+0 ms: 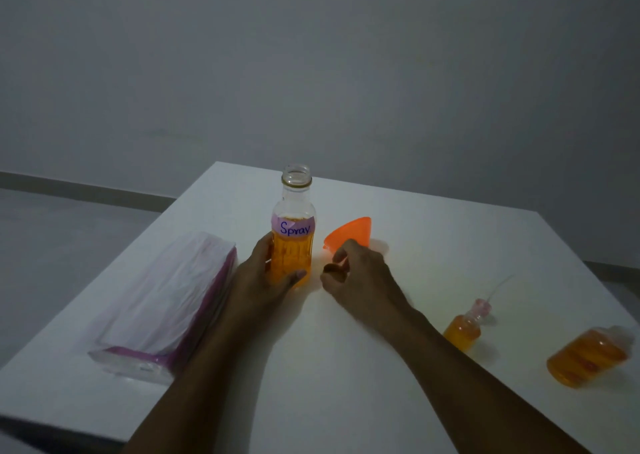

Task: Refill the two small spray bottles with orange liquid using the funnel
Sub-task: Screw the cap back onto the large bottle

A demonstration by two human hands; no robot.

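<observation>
A tall clear bottle [292,242] labelled "Spray" stands uncapped mid-table, about half full of orange liquid. My left hand [266,273] is wrapped around its lower part. My right hand [356,273] hovers just right of it, fingers pinched on a small brown round cap [331,268]. The orange funnel [349,233] lies on its side right behind that hand. At the right, two small spray bottles hold orange liquid. One small bottle [462,330] has a pink sprayer head [483,306] with a thin tube at its top. The other small bottle [585,358] lies on its side.
A plastic-wrapped pack of white tissues with a pink edge [166,301] lies at the left of the white table [398,401], close to my left forearm. The table's far edge lies just behind the tall bottle. A grey wall and floor lie beyond.
</observation>
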